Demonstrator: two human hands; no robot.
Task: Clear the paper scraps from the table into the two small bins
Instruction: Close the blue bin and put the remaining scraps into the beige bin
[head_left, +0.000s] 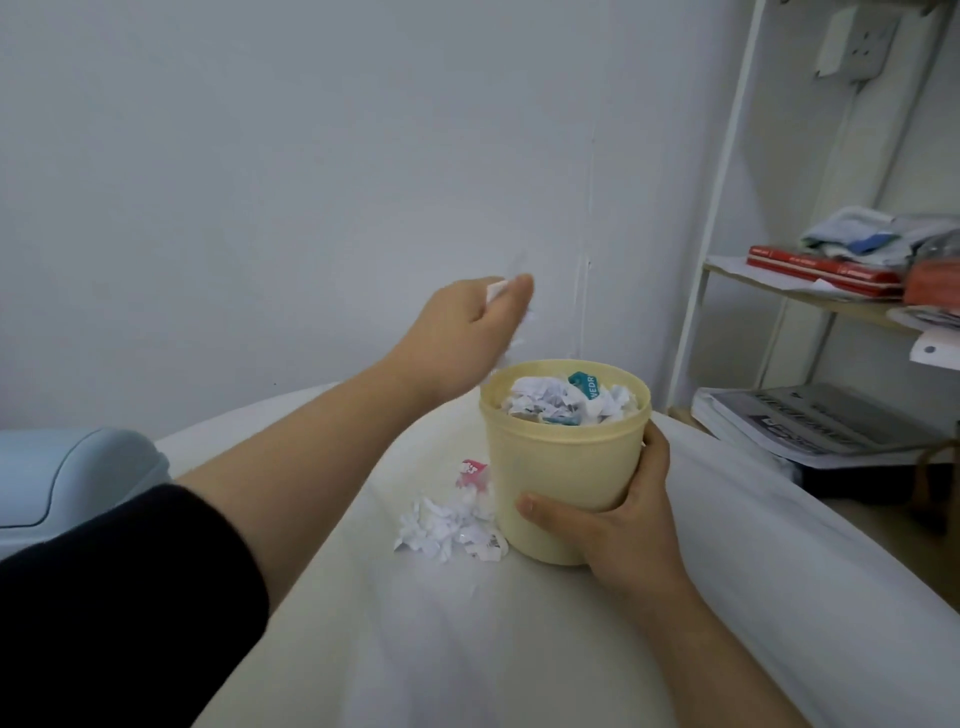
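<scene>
One yellow bin (561, 467) stands on the bench (467, 649), filled almost to the rim with crumpled paper scraps (556, 397); its wall hides how deep they go. The right hand (618, 525) grasps the bin low on its side, thumb in front, the fingers mostly hidden behind. The left hand (467, 332), above and left of the rim, is clenched on some white scraps (497, 290), mostly covered by its fingers. One loose pile of scraps (447, 525) lies just left of the right hand's thumb. Far left of the left hand, a pale blue object (78, 478) is cut off; I cannot tell what it is. The bench is white, before a white wall (311, 156); one shelf (810, 301) stands right of the right hand.
</scene>
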